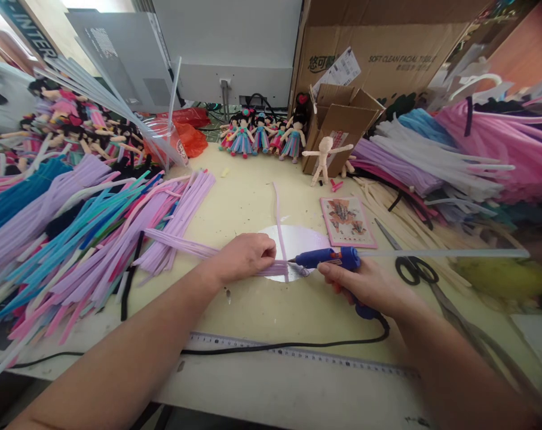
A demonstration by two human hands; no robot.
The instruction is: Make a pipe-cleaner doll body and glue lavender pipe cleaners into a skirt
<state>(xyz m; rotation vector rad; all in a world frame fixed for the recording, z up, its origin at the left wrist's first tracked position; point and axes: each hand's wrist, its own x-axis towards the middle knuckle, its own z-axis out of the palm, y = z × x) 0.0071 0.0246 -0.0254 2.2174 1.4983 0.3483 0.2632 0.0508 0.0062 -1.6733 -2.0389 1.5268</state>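
Note:
My left hand is closed on a bundle of lilac pipe cleaners, whose right ends lie over a pale oval mat. In my right hand is a blue hot glue gun, with a long clear glue stick jutting from its back. The gun's nozzle touches or nearly touches the bundle's ends; I cannot tell which. A single lilac pipe cleaner runs away from me across the mat and meets those ends.
Heaped pipe cleaners lie left and right. Scissors and a picture card are near my right hand. A ruler and black cord cross the front. Small dolls and a cardboard box stand behind.

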